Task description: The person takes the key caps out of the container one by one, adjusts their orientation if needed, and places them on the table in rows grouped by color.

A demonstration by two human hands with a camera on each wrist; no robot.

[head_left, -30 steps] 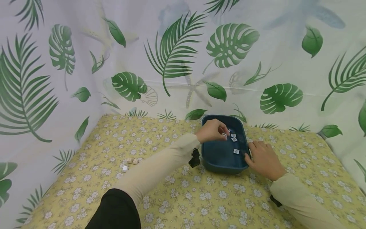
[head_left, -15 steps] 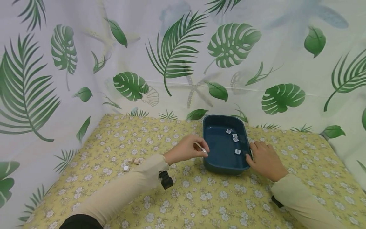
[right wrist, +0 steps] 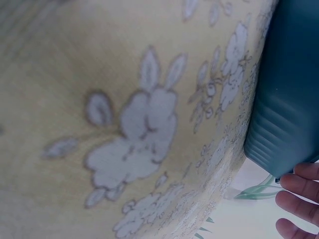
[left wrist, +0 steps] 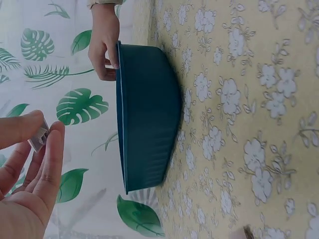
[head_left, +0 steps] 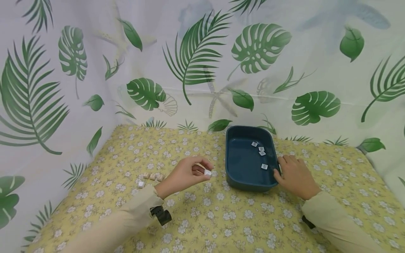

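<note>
In the head view my left hand (head_left: pixel 186 175) is left of the blue bin (head_left: pixel 245 184), apart from it. Thumb and fingers pinch a small white block (head_left: pixel 207 173); the left wrist view shows a dark mark on one face of this block (left wrist: pixel 40 137). My right hand (head_left: pixel 297 177) holds the bin's right rim, thumb at the edge and fingers along the outside. Its fingers (right wrist: pixel 299 194) show beside the bin's corner in the right wrist view. Inside the bin lie several small white blocks (head_left: pixel 264 166) with printed tops, toward its right side.
On the yellow flowered cloth (head_left: pixel 193 225), left of my left hand, sit a white block (head_left: pixel 141 184) and several tan blocks (head_left: pixel 153 176) close together. A white leaf-print curtain (head_left: pixel 202 116) stands behind the bin and along the left side.
My left hand has come out from over the bin and moved left and nearer, still pinching a block. My right hand stays at the bin's rim.
</note>
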